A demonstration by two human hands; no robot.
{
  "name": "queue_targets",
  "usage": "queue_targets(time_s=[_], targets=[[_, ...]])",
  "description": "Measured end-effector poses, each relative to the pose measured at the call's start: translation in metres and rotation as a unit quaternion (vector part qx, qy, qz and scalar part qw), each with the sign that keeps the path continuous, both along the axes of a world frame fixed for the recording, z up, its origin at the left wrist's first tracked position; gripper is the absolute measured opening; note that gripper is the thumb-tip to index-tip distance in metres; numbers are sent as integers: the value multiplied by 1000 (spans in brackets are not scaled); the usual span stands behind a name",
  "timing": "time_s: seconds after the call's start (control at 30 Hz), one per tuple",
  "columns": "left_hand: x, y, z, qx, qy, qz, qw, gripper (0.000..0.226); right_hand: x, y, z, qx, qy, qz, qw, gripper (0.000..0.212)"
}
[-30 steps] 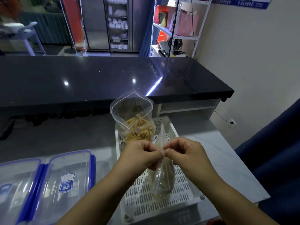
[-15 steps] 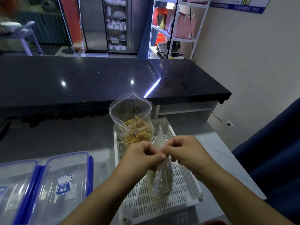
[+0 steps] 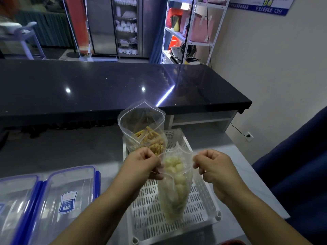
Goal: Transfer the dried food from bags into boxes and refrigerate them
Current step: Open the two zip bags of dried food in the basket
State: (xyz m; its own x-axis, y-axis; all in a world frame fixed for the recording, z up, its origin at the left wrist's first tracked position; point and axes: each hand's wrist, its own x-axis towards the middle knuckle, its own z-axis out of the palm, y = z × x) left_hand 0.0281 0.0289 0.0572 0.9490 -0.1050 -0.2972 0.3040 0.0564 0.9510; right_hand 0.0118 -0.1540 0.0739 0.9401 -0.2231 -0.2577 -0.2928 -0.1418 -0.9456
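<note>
Two bags [image 3: 143, 124], two boxes [image 3: 67, 191] [image 3: 16, 200], one tray [image 3: 200, 195]; hands [image 3: 141, 165] [image 3: 214, 167] pinch nearer bag [image 3: 175, 183].

Near bag [image 3: 177, 188]: we record thin clear plastic film, glossy, creased near the mouth. Far bag [image 3: 141, 121]: same clear film, shiny, lightly wrinkled. Tray [image 3: 150, 220]: white rigid plastic, slotted, satin finish. Storage boxes [image 3: 70, 184]: transparent hard plastic, smooth, with glare streaks; clasps [image 3: 97, 181] in opaque blue plastic. Counter [image 3: 106, 82]: black, polished to mirror gloss, finely speckled; we read it as stone. Worktop [image 3: 70, 151]: grey, smooth, matt. Cabinet [image 3: 101, 27]: metal, dull brushed sheen.
</note>
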Motion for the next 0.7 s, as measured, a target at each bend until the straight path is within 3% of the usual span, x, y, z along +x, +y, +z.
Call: queue_targets(time_s=[0.1,0.17,0.23,0.33,0.4,0.57,0.7], targets=[[-5,-5,5,21,-27,-29,999,10,-2,0,-1,-2,15,29,999,8],[-9,-12,7,40,-48,-46,997,8,-3,6,0,-8,14,60,998,29],[-10,-18,9,59,-64,-54,995,8,-1,12,1,-74,10,79,994,41],[-10,-17,13,97,-86,-60,990,8,2,10,1,-221,5,99,970,26],[-10,-11,14,130,-99,-57,985,9,0,4,3,-254,5,124,959,26],[-9,22,16,246,-131,-18,960,11,1,-11,19,-246,6,122,962,31],[-13,43,28,275,-163,1,947,12,3,-8,38,-208,-17,121,970,29]])
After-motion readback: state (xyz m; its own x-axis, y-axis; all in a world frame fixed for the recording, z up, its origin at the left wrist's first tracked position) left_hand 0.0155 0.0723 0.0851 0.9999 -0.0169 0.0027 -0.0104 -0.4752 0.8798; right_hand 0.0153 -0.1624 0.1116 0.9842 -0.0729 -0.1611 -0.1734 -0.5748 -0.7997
